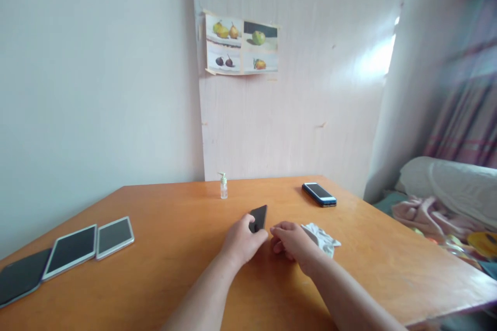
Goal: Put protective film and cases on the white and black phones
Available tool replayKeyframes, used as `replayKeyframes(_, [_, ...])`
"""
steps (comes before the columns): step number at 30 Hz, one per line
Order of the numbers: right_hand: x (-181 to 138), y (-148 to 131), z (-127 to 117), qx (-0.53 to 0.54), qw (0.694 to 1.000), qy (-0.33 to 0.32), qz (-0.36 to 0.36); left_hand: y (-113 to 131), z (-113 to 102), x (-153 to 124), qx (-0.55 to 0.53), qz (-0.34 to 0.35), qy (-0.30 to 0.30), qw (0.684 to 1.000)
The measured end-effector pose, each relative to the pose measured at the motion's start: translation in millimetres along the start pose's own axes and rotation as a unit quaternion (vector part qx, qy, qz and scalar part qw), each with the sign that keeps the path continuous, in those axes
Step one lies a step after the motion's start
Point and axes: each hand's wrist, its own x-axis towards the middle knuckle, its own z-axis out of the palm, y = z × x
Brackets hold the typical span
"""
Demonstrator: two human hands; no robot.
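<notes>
A thin dark phone (258, 219) is tilted up off the table in my left hand (244, 240), the thumb and fingers closed on its near edge. Its lower part is covered by that hand. Just to the right, my right hand (289, 240) has its fingers curled together, close to the phone but apart from it. Whatever those fingers may hold is hidden. A crumpled white and grey cloth (321, 239) lies on the table beside my right hand, partly behind the wrist.
On the orange wooden table (174, 279), a small clear pump bottle (223, 187) stands at the back. A blue-edged phone (319, 194) lies at the back right. At left rest a small white tablet (115, 238), a larger one (71, 251) and a dark tablet (23, 275).
</notes>
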Motion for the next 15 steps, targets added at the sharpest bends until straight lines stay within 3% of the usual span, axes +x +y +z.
replayKeyframes(2, [2.0,3.6,-5.8,-0.028,0.998,0.037,-0.036,-3.6,-4.0,5.0,-0.127,-0.036,0.017,0.991])
replayKeyframes(4, [1.8,5.7,-18.4,-0.127,0.984,0.096,-0.081,-6.8,-7.1,9.6,-0.252,-0.085,0.028,0.964])
replayKeyframes(8, [-3.5,11.3,-54.8,-0.357,0.905,0.208,-0.098,-9.0,-10.9,15.7,-0.420,-0.170,0.004,0.892])
replayKeyframes(11, [-5.9,21.6,-76.3,-0.438,0.875,0.197,-0.051,-6.7,-13.0,17.4,-0.518,-0.203,-0.043,0.830])
replayKeyframes(15, [-0.9,37.2,-85.8,-0.464,0.873,0.143,-0.051,-3.7,-14.0,17.4,-0.570,-0.222,-0.074,0.788])
